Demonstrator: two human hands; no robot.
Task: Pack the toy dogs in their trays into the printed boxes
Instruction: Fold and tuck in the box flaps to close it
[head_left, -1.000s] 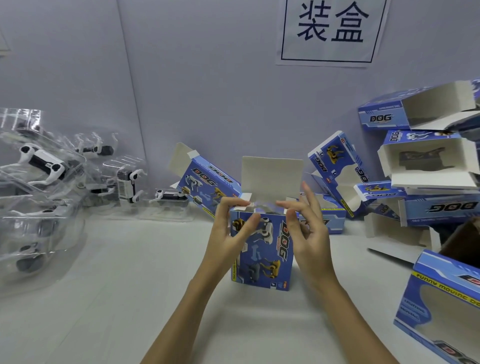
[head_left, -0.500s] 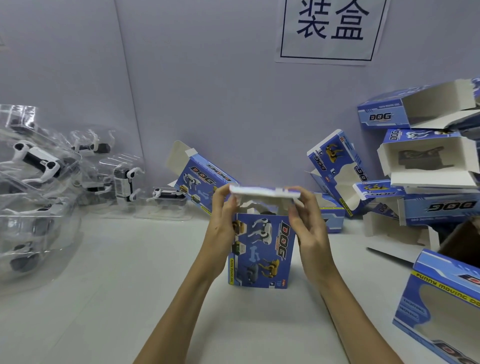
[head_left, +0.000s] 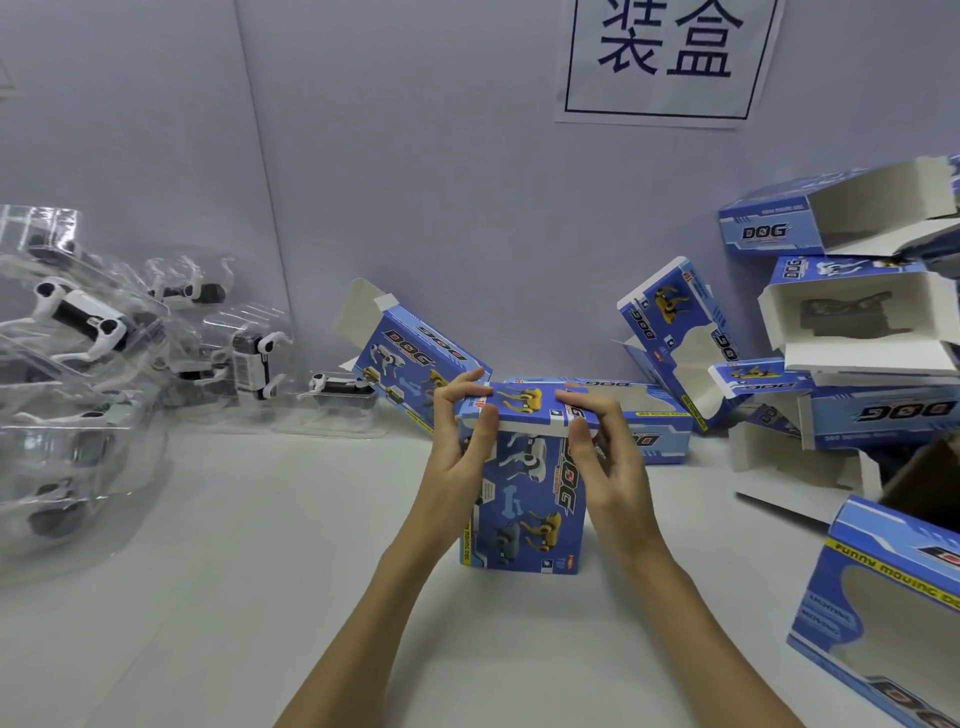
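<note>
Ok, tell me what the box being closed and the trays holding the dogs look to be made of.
Box: printed paperboard, it seems, with a slightly glossy blue outside; the top flap's cut edge shows plain white, as do the insides of nearby open boxes.
Trays: thin clear plastic, probably moulded; the toy dogs show through, and glare streaks the surface.

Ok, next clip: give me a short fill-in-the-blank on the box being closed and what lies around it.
1. Both hands, left hand and right hand, fold down the top ____ of the upright box.
2. The toy dogs in clear trays lie to the person's ____.
3. The large word printed on the upright box's front reads ____.
4. The open empty boxes are stacked to the person's ____.

Missing words: flap; left; DOG; right
</note>
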